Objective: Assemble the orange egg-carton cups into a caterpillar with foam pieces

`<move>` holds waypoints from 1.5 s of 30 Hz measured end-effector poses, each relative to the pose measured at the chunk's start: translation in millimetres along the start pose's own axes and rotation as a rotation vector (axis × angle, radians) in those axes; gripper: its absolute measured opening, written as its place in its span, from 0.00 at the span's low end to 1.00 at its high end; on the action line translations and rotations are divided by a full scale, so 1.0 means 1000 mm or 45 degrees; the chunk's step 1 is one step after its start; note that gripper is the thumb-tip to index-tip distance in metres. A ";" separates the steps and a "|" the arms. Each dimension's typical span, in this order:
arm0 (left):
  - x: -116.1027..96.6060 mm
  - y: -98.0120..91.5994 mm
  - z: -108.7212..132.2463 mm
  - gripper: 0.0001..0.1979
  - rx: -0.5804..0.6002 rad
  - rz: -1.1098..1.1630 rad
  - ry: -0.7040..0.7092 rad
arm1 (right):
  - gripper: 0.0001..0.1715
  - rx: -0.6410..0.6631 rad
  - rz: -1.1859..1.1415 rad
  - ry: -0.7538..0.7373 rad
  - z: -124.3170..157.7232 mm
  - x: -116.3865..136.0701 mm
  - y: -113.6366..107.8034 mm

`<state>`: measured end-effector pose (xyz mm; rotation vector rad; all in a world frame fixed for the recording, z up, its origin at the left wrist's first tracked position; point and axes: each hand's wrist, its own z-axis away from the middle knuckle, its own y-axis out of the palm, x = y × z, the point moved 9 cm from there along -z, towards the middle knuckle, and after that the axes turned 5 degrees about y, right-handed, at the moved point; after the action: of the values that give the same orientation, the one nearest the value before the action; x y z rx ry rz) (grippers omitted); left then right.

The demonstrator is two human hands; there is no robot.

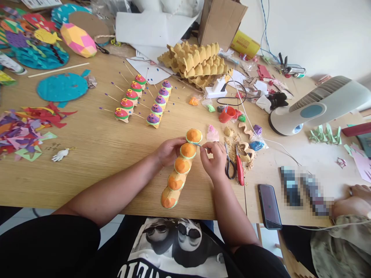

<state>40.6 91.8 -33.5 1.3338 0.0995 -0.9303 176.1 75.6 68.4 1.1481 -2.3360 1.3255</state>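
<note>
A strip of egg carton [182, 166] with several bumps capped in orange clay and rimmed in pale green slants toward me over the table. My left hand [171, 151] grips it from the left near its far end. In my right hand [213, 158] is a thin, stick-like tool [197, 144], pinched between the fingers, its tip at the gap between the two farthest bumps. What kind of tool it is I cannot make out. Beyond stand two finished-looking strips, one with red and green caps [130, 98] and one with purple caps [159, 104], both stuck with blue-headed pins.
Scissors [231, 166] and a red-handled cutter [240, 166] lie right of my hand, by carton scraps and clay packets. A phone [269, 206], a white fan [307, 108] and another person's hand [352, 200] are farther right. Paper scraps [23, 133] lie left; egg trays [197, 61] sit behind.
</note>
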 end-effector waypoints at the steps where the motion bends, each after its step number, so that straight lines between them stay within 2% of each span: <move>1: 0.000 0.000 0.000 0.08 0.000 0.002 -0.005 | 0.06 0.002 -0.009 0.009 0.000 -0.001 0.000; 6: 0.002 0.003 0.002 0.08 0.020 0.030 -0.064 | 0.06 0.049 -0.144 0.095 0.000 -0.007 0.003; 11: 0.003 0.005 0.004 0.09 0.024 0.046 -0.103 | 0.12 0.062 -0.244 0.164 -0.001 -0.010 0.004; 20: 0.003 0.004 0.004 0.06 -0.004 0.059 -0.109 | 0.14 0.022 -0.218 0.157 -0.003 -0.010 -0.002; 30: 0.004 0.007 0.005 0.06 0.038 0.036 -0.136 | 0.14 0.020 -0.193 0.136 -0.003 -0.010 -0.001; 45: 0.004 0.011 0.008 0.09 0.050 0.006 -0.148 | 0.14 0.061 -0.167 0.160 -0.003 -0.015 0.003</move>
<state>47.2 82.4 -24.9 1.3125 -0.0110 -1.0079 183.3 87.0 60.5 1.1734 -2.1142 1.3717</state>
